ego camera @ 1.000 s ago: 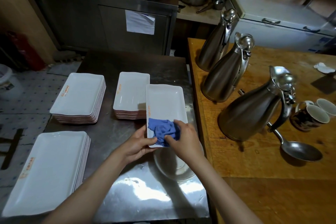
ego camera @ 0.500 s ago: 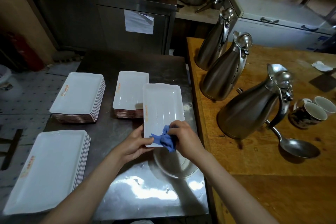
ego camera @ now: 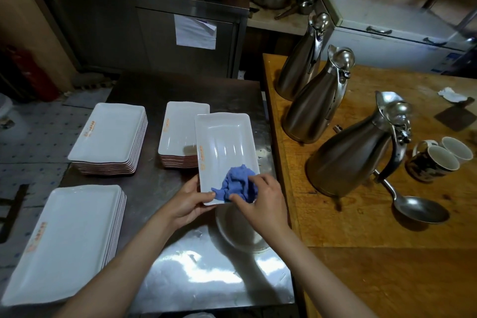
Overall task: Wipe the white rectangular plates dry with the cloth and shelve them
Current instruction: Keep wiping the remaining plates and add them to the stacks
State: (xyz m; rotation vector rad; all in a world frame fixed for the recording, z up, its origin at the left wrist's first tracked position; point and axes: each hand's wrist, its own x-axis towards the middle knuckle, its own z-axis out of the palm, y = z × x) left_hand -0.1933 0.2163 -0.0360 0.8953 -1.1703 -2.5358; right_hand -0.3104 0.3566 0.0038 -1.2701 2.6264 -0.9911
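White rectangular plate (ego camera: 225,147), glossy, shallow raised rim, orange print along its left edge; held above the steel bench (ego camera: 180,261), far end overlapping the rear middle stack (ego camera: 180,131). Left hand (ego camera: 189,204): grip closed on the plate's near left corner, thumb on the rim. Right hand (ego camera: 263,201): fingers pinch a bunched blue cloth (ego camera: 236,186) against the plate's near end. Round white dish (ego camera: 240,235) on the bench directly below both hands.

Further stacks of like plates: rear left stack (ego camera: 108,134); near left stack (ego camera: 64,240). Wooden bench (ego camera: 361,227) to the right carries three steel jugs (ego camera: 353,155), two mugs (ego camera: 438,160) and a ladle (ego camera: 418,209).

Change from half a second ago: cloth then lay bunched tighter at the plate's near edge, mostly under the right hand; it now sits further up the plate's surface and more spread. Left hand's hold unchanged.
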